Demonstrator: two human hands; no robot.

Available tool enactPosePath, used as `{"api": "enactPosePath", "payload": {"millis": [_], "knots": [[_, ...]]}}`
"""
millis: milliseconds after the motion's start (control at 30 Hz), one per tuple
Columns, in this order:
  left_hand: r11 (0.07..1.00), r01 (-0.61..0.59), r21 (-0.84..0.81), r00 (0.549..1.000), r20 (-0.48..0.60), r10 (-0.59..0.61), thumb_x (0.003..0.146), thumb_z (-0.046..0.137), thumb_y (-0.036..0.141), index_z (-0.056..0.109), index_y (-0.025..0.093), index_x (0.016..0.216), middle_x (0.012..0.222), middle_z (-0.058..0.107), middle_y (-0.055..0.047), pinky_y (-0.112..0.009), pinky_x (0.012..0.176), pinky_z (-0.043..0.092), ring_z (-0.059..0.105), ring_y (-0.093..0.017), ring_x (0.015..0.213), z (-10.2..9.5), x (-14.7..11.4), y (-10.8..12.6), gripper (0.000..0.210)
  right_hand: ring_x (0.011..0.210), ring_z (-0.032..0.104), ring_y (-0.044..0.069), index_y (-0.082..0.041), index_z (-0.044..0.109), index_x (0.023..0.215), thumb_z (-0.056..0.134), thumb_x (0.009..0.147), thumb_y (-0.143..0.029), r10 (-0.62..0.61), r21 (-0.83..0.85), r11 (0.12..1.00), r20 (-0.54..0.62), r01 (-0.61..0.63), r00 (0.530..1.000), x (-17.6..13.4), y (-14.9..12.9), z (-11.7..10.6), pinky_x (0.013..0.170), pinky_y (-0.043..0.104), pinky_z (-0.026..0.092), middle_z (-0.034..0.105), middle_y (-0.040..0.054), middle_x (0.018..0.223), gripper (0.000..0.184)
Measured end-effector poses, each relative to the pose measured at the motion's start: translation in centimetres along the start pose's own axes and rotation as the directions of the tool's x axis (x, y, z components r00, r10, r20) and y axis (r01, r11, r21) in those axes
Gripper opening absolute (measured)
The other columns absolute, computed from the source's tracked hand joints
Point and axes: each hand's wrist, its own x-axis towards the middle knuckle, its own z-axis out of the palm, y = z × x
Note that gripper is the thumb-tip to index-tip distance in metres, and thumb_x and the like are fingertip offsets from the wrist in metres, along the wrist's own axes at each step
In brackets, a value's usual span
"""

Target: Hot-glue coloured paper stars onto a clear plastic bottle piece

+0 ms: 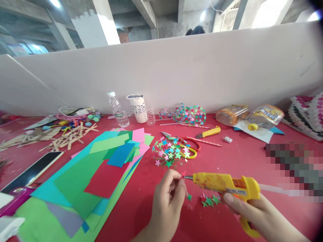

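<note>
Between the thumb and forefinger of my left hand (169, 198) is a small red paper star (183, 174). My right hand (248, 211) grips a yellow hot glue gun (217, 181) by its handle, a clear glue stick poking out of its back. The metal nozzle points left and meets or nearly meets the star. Below the gun lie several loose paper stars (210, 201), mostly green, with one green star (189, 197) close to my left fingers. Just beyond my hands sits a clear rounded piece covered in coloured stars (170, 150).
Scissors (193, 153) and a yellow utility knife (209, 132) lie beyond my hands. Coloured paper sheets (78, 185), a phone (32, 169) and wooden sticks (72, 136) are leftward. A water bottle (118, 111), a cup (138, 109) and plastic bottles (266, 116) line the white partition (161, 74).
</note>
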Motion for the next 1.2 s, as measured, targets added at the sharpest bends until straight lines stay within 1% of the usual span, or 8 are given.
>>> {"api": "enactPosePath", "payload": {"millis": [167, 267, 400, 533, 733, 933, 1033, 1200], "knots": [[0.772, -0.441, 0.459, 0.894, 0.148, 0.423, 0.089, 0.043, 0.011, 0.051, 0.022, 0.078, 0.061, 0.048, 0.002, -0.026, 0.053, 0.029, 0.041, -0.012, 0.054, -1.3, -0.1, 0.0, 0.017, 0.043, 0.047, 0.014, -0.024, 0.071, 0.072, 0.061, 0.075, -0.064, 0.028, 0.020, 0.999, 0.017, -0.028, 0.999, -0.2, -0.8, 0.3, 0.040, 0.022, 0.044, 0.058, -0.0002, 0.050, 0.041], [0.688, -0.570, 0.448, 0.818, 0.234, 0.525, 0.085, 0.044, 0.008, 0.054, 0.023, 0.084, 0.067, 0.056, -0.002, -0.027, 0.057, 0.033, 0.049, -0.014, 0.059, -1.5, -0.7, 0.7, 0.017, 0.052, 0.053, 0.016, -0.025, 0.071, 0.076, 0.064, 0.073, -0.061, -0.005, 0.086, 0.996, -0.027, 0.008, 1.000, -0.1, -1.3, 0.2, 0.050, 0.024, 0.050, 0.064, 0.0011, 0.061, 0.037], [0.994, -0.103, 0.039, 0.984, 0.153, 0.096, 0.094, 0.041, 0.028, 0.044, 0.022, 0.077, 0.060, 0.051, 0.003, -0.023, 0.047, 0.029, 0.041, -0.009, 0.047, -0.6, -0.8, 1.3, 0.017, 0.051, 0.049, 0.014, -0.022, 0.061, 0.063, 0.065, 0.072, -0.055, 0.102, 0.143, 0.985, -0.023, -0.098, 0.995, 0.7, -1.0, -0.5, 0.050, 0.022, 0.046, 0.056, -0.0018, 0.055, 0.034], [0.924, 0.281, -0.259, 0.928, 0.319, -0.193, 0.094, 0.039, 0.033, 0.042, 0.021, 0.080, 0.060, 0.055, 0.005, -0.020, 0.041, 0.022, 0.034, -0.004, 0.038, 0.1, -0.1, 1.2, 0.019, 0.052, 0.046, 0.011, -0.019, 0.064, 0.080, 0.066, 0.069, -0.031, 0.188, 0.097, 0.973, 0.179, -0.208, 0.966, 2.0, 0.0, -1.3, 0.046, 0.021, 0.037, 0.053, -0.0051, 0.059, 0.016], [0.870, 0.374, -0.321, 0.894, 0.375, -0.246, 0.093, 0.041, 0.035, 0.043, 0.020, 0.083, 0.058, 0.052, 0.006, -0.019, 0.040, 0.019, 0.033, -0.003, 0.038, 0.3, -0.1, 0.8, 0.018, 0.057, 0.051, 0.013, -0.019, 0.058, 0.071, 0.054, 0.083, -0.034, 0.060, -0.294, 0.956, 0.202, 0.002, 0.978, 3.5, 2.4, -1.2, 0.052, 0.023, 0.039, 0.056, -0.0031, 0.063, 0.019], [0.852, 0.387, -0.353, 0.895, 0.367, -0.254, 0.091, 0.041, 0.034, 0.043, 0.020, 0.081, 0.057, 0.050, 0.006, -0.018, 0.040, 0.022, 0.034, -0.004, 0.039, 0.2, 0.1, 0.8, 0.018, 0.053, 0.054, 0.017, -0.021, 0.053, 0.055, 0.053, 0.087, -0.048, -0.215, -0.725, 0.646, 0.127, 0.239, 0.968, 4.0, 3.4, -1.6, 0.051, 0.028, 0.037, 0.057, 0.0022, 0.058, 0.042], [0.802, 0.441, -0.403, 0.877, 0.385, -0.289, 0.089, 0.041, 0.030, 0.043, 0.020, 0.077, 0.055, 0.050, 0.006, -0.017, 0.039, 0.021, 0.033, -0.004, 0.039, 0.2, 0.2, 0.7, 0.015, 0.052, 0.055, 0.017, -0.021, 0.056, 0.062, 0.051, 0.090, -0.046, -0.415, -0.718, 0.596, 0.107, 0.359, 0.904, 3.5, 1.9, -1.7, 0.051, 0.029, 0.040, 0.058, 0.0023, 0.059, 0.037], [0.655, 0.582, -0.482, 0.797, 0.501, -0.339, 0.083, 0.044, 0.027, 0.045, 0.020, 0.074, 0.050, 0.048, 0.006, -0.017, 0.033, 0.016, 0.030, -0.005, 0.035, 0.1, 0.5, 0.5, 0.011, 0.077, 0.064, 0.019, -0.021, 0.058, 0.098, 0.050, 0.090, -0.016, -0.702, -0.478, 0.491, 0.278, 0.728, 0.656, 2.6, -2.0, -0.4, 0.067, 0.029, 0.050, 0.068, 0.0067, 0.088, 0.012]]}}
